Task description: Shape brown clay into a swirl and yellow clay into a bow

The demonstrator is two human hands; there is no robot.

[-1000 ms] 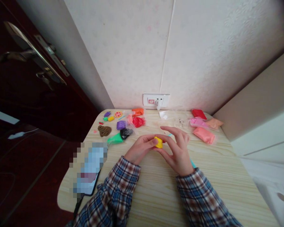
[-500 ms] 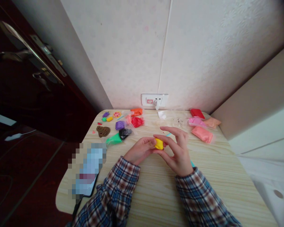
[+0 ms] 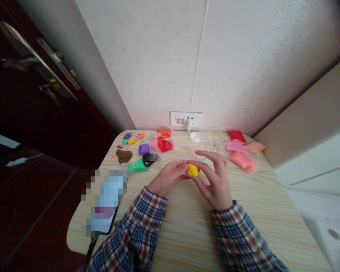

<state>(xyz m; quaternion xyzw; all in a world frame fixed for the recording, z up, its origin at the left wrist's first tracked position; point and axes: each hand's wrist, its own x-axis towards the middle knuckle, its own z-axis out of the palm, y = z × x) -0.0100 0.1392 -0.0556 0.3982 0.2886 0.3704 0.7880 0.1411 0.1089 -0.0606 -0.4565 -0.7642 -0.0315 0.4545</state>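
Observation:
A small lump of yellow modelling clay is held up over the table between both hands. My left hand pinches its left side, the thumb pressed against it. On the other side my right hand grips it with thumb and index finger, while another finger is raised. Part of a thin light-blue stick shows behind the right hand. Beyond the left hand lie a green packet of clay and a black one.
A coil of brown clay lies at the left of the wooden table, near a pixelated phone. Purple, red and orange packets are at the back; a salmon packet is among several at right. Behind stands a wall socket.
The yellow clay has turned a little and now looks longer between the fingers. Both hands stay close together, with the right fingers shifted slightly to the right.

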